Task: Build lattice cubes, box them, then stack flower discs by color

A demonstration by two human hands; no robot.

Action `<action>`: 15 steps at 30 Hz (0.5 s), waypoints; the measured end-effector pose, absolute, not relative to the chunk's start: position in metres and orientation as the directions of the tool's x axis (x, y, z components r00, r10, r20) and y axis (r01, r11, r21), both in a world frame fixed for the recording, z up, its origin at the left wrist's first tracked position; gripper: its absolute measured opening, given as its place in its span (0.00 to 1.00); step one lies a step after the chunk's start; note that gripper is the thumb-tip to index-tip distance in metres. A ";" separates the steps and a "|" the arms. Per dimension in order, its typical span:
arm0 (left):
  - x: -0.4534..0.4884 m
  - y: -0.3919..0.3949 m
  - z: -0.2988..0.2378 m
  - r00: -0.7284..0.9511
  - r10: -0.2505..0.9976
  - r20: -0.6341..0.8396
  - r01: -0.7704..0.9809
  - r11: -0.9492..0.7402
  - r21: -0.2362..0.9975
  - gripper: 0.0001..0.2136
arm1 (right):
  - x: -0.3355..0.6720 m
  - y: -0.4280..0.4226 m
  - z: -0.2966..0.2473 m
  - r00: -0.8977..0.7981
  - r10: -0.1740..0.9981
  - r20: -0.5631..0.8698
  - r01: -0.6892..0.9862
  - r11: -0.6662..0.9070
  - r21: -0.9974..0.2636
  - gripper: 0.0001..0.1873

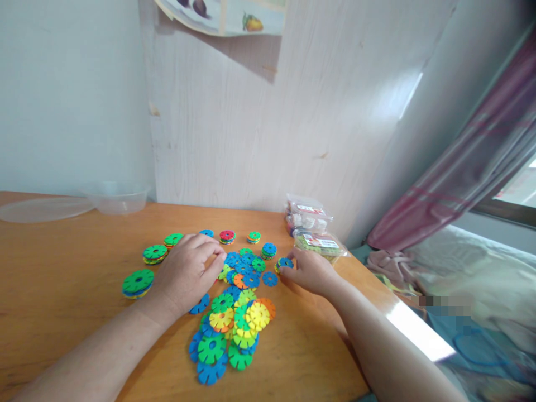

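Several flat plastic snowflake discs (234, 326) in blue, green, yellow and orange lie in a loose heap on the wooden table (62, 279). My left hand (188, 271) rests over the pile's left side, fingers curled down onto the blue discs (243, 265). My right hand (307, 271) pinches a small stack of discs with a blue top (285, 262) at the pile's right edge. Small stacks of discs stand apart: green-topped ones (138, 282) (154, 253) on the left, a red-topped one (227, 236) at the back.
A clear plastic tub (119, 198) and its lid (44, 209) sit at the table's back left by the wall. Clear packets (307, 215) (320, 244) lie at the right edge. Beyond the table's right side are a bed and a pink curtain (460, 167).
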State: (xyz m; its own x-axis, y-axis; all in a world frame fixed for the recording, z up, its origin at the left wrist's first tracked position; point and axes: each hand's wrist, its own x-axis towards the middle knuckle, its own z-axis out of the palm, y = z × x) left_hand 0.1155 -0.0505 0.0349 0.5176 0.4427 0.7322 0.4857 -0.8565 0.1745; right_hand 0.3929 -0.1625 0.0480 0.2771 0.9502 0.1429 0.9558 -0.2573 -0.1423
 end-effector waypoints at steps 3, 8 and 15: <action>0.116 -0.050 0.035 0.518 0.443 0.732 0.484 -0.857 0.176 0.10 | 0.394 -0.161 0.048 0.277 0.951 0.140 0.953 -0.253 -0.167 0.22; 0.115 -0.051 0.035 0.520 0.442 0.731 0.489 -0.856 0.169 0.10 | 0.395 -0.164 0.049 0.259 0.941 0.218 0.953 -0.212 -0.216 0.23; 0.116 -0.053 0.037 0.521 0.434 0.735 0.483 -0.860 0.166 0.10 | 0.378 -0.183 0.061 -0.183 0.983 0.001 0.873 0.162 -0.460 0.17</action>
State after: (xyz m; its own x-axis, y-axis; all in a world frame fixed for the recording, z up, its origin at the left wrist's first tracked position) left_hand 0.1158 -0.0526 0.0374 0.5208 0.4339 0.7352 0.4826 -0.8600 0.1656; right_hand 0.3781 -0.1826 0.0611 -0.1827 0.9832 0.0006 0.8727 0.1625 -0.4605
